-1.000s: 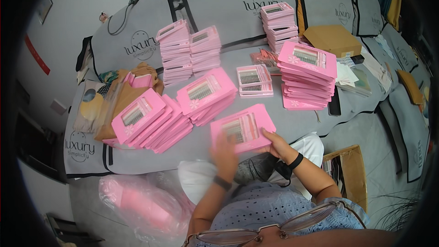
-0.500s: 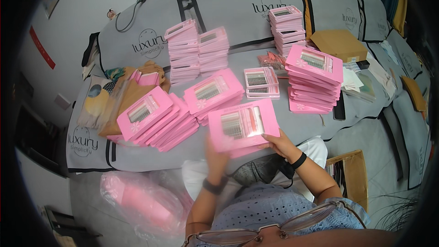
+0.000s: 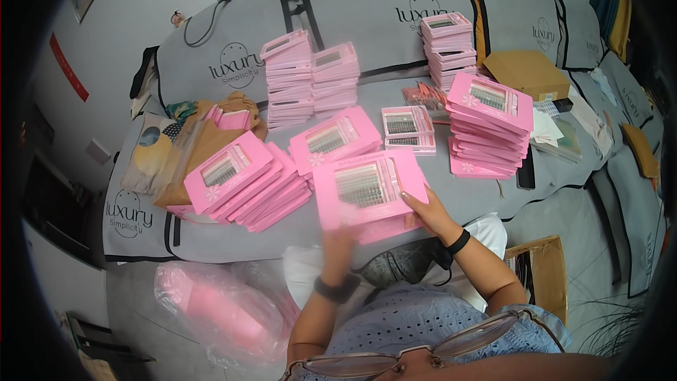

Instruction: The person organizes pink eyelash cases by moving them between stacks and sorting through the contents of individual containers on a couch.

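A pink windowed box of false eyelashes is held up over the near edge of the sofa. My right hand grips its right side, with the thumb on the front face. My left hand is at the box's lower left corner, so smeared by motion that its fingers do not show clearly. Just behind are a pink sleeved stack and, left of it, a leaning row of pink sleeved boxes. Two clear-lidded lash trays lie beyond the held box.
A tall pink sleeved pile stands at right. Light pink tray stacks lean against the grey-covered sofa back, others farther right. A brown carton and black phone lie at right. A plastic bag of pink pieces sits on the floor.
The held box has tilted and shifted slightly left, showing more of its lower edge. My left hand has moved up and right against its lower left part. The whole view has shifted a little.
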The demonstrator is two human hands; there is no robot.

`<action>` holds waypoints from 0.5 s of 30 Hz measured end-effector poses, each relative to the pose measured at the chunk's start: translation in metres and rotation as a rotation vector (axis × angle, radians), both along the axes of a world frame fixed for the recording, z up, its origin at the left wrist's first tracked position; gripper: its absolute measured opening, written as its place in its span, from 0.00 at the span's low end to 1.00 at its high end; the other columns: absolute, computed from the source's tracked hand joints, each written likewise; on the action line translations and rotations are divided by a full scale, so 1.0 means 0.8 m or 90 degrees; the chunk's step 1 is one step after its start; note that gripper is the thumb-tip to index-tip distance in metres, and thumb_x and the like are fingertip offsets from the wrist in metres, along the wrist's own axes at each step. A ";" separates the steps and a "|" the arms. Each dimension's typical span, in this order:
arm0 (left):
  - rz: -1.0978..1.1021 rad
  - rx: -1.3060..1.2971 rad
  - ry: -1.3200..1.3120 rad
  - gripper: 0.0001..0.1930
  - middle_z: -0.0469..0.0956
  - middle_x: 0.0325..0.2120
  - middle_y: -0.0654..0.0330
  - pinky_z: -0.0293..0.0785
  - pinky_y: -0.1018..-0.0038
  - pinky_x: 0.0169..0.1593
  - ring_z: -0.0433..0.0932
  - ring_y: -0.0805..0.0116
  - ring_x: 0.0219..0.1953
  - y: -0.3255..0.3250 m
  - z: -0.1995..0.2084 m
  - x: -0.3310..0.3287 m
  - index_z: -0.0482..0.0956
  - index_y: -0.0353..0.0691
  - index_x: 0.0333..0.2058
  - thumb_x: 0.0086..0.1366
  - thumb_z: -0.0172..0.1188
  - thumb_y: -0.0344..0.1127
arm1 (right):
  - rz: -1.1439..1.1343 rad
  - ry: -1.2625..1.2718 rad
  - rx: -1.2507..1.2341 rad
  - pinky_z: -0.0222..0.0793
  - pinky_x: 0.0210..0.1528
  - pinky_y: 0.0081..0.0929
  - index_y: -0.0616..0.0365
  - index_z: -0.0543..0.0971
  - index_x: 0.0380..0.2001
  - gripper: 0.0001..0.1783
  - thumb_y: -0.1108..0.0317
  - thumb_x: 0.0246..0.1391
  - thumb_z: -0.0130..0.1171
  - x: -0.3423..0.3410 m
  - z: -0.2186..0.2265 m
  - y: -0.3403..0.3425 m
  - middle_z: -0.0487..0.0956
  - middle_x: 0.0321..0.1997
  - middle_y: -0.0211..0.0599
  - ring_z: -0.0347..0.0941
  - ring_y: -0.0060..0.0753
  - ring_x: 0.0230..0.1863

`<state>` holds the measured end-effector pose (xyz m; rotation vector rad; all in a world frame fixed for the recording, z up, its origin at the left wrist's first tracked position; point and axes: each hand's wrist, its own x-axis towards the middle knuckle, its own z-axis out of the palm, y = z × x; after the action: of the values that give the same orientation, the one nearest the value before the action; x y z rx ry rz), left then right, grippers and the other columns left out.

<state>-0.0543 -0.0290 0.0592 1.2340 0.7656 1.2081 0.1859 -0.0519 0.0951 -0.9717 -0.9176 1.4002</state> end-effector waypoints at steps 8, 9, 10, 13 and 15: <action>0.166 -0.005 -0.249 0.11 0.72 0.36 0.61 0.78 0.71 0.48 0.76 0.70 0.38 0.073 0.054 0.012 0.66 0.33 0.47 0.67 0.50 0.27 | -0.080 -0.024 0.084 0.70 0.23 0.16 0.64 0.70 0.46 0.15 0.70 0.57 0.55 -0.036 0.059 0.107 0.75 0.26 0.33 0.73 0.23 0.20; 0.232 0.022 -0.224 0.11 0.71 0.36 0.61 0.76 0.71 0.48 0.75 0.70 0.39 0.078 0.056 0.013 0.66 0.33 0.46 0.66 0.50 0.27 | -0.084 0.009 0.083 0.70 0.24 0.16 0.64 0.71 0.45 0.13 0.71 0.57 0.55 -0.039 0.053 0.125 0.74 0.26 0.32 0.73 0.23 0.21; 0.294 0.049 -0.199 0.11 0.70 0.36 0.60 0.75 0.72 0.49 0.74 0.71 0.41 0.082 0.056 0.015 0.66 0.34 0.46 0.66 0.51 0.27 | -0.086 0.008 0.087 0.70 0.24 0.16 0.64 0.71 0.45 0.13 0.71 0.57 0.55 -0.038 0.042 0.141 0.74 0.26 0.32 0.73 0.23 0.21; 0.450 0.048 -0.011 0.12 0.69 0.40 0.58 0.73 0.72 0.49 0.72 0.71 0.46 0.092 -0.017 -0.007 0.66 0.35 0.46 0.64 0.54 0.28 | -0.086 0.037 0.034 0.70 0.27 0.15 0.65 0.71 0.43 0.13 0.70 0.57 0.56 -0.050 0.024 0.165 0.75 0.29 0.35 0.75 0.23 0.26; 0.363 0.039 0.127 0.15 0.68 0.43 0.55 0.71 0.69 0.50 0.72 0.66 0.47 0.073 -0.030 -0.011 0.66 0.36 0.47 0.62 0.56 0.29 | -0.308 -0.016 0.086 0.71 0.30 0.17 0.66 0.71 0.43 0.15 0.69 0.56 0.57 -0.056 0.019 0.148 0.76 0.31 0.37 0.75 0.25 0.33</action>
<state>-0.0632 0.0297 0.0350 1.2378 1.2957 1.5850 0.1408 0.0666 0.1100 -1.0261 -0.7221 0.9083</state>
